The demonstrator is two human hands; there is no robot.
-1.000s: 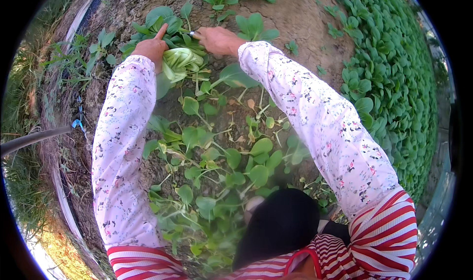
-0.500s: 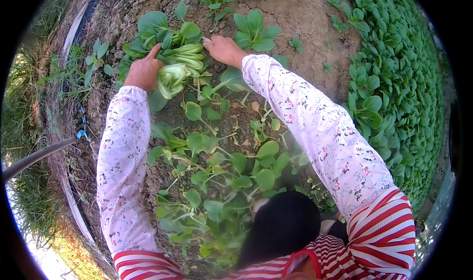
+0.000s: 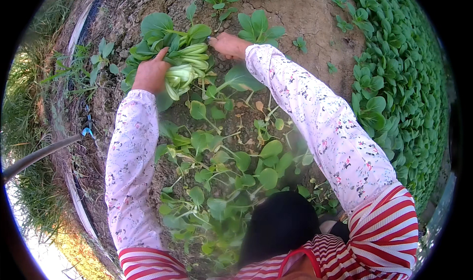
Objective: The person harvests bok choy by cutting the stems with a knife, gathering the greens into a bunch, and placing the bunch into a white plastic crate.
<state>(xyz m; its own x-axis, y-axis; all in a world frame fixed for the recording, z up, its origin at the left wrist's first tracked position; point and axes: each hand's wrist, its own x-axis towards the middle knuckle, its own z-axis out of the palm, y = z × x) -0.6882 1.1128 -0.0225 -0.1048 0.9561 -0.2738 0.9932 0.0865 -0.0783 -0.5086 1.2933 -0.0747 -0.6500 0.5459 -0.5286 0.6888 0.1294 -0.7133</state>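
Left hand (image 3: 150,74) clenched around a bunch of leafy greens (image 3: 183,65), pale stalks bundled together and pointing right, dark leaves fanning out toward the upper left; bunch held just above the soil near the far left edge of the garden bed (image 3: 305,18). Right hand (image 3: 227,44) close beside the stalk end of the bunch, fingers curled, something small and dark showing at the fingertips, too small to tell what; cannot tell whether touching the stalks. Both arms in white flowered sleeves (image 3: 320,127), red-striped fabric at the shoulders. Loose cut greens (image 3: 221,166) scattered over the bare soil between the arms, spreading toward the near edge of the bed. Small standing plant (image 3: 258,26) just beyond the right hand. Dense rows of greens (image 3: 399,83) along the right side of the bed. Grass (image 3: 29,97) and a thin dark hose (image 3: 39,154) beyond the left edge.
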